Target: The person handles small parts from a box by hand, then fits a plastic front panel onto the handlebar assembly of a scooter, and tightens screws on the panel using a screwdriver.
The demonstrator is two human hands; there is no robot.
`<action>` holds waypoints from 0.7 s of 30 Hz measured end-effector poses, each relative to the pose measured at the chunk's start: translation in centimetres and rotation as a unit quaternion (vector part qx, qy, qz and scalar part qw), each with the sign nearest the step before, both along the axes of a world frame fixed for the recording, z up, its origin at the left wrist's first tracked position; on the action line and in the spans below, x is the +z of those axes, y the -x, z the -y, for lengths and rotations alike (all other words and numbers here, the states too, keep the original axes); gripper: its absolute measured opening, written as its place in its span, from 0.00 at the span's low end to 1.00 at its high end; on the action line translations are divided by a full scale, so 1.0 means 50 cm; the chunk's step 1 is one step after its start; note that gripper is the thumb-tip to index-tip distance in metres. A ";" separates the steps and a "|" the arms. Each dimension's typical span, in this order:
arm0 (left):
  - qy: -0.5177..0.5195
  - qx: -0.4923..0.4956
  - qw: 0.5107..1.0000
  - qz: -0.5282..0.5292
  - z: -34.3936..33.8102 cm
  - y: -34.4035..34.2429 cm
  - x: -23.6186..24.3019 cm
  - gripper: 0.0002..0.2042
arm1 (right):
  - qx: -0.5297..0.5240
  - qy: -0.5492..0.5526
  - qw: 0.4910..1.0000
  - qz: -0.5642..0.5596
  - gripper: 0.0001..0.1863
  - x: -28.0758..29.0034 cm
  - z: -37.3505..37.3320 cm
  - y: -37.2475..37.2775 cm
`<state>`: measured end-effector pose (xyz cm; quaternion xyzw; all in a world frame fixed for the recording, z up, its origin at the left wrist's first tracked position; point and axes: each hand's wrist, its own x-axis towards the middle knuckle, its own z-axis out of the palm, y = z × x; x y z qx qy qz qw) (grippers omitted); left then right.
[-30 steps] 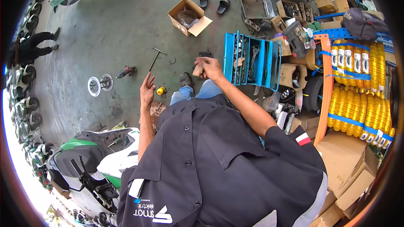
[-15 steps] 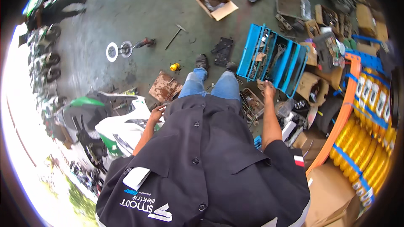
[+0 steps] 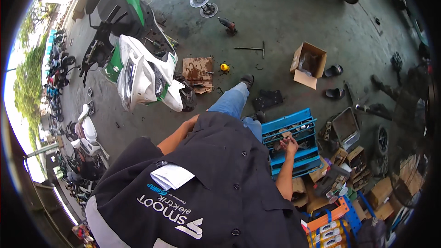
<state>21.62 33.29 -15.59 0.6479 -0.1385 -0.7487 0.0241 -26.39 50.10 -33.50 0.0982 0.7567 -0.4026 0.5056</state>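
Observation:
My right hand (image 3: 289,145) is over the blue metal toolbox (image 3: 295,157), its fingers bent together. Whatever lies between them is too small to make out. A tan scrap (image 3: 286,134) shows beside the fingertips, among loose tools in the box's trays. The toolbox stands opened out on the floor, right of my legs. My left hand (image 3: 191,122) hangs by the hem of my dark shirt, its fingers mostly hidden. Nearest to it is the front wheel (image 3: 187,97) of a white and green scooter (image 3: 142,71).
Beyond my feet lie a stained cardboard sheet (image 3: 197,71), a yellow bottle (image 3: 224,67), a T-handle wrench (image 3: 257,48), a power drill (image 3: 228,25) and a black plate (image 3: 268,100). An open carton (image 3: 308,66) and slippers (image 3: 334,93) sit farther right. Boxes and parts crowd the right side.
My body has turned, so the scooter now appears farther ahead and the toolbox lower in view. My right hand has moved from the toolbox's near edge to over its trays.

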 end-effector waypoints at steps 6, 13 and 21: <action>-0.031 0.215 0.974 -0.068 0.038 0.005 -0.040 0.34 | 0.207 0.008 0.976 -0.063 0.14 -0.024 0.194 0.019; 0.072 0.044 0.995 0.051 0.232 -0.052 -0.283 0.33 | 0.264 -0.108 0.958 -0.014 0.21 0.053 0.394 -0.020; 0.260 0.171 0.929 0.201 0.629 -0.192 -0.165 0.27 | 0.450 -0.078 0.882 -0.114 0.18 0.101 0.837 -0.134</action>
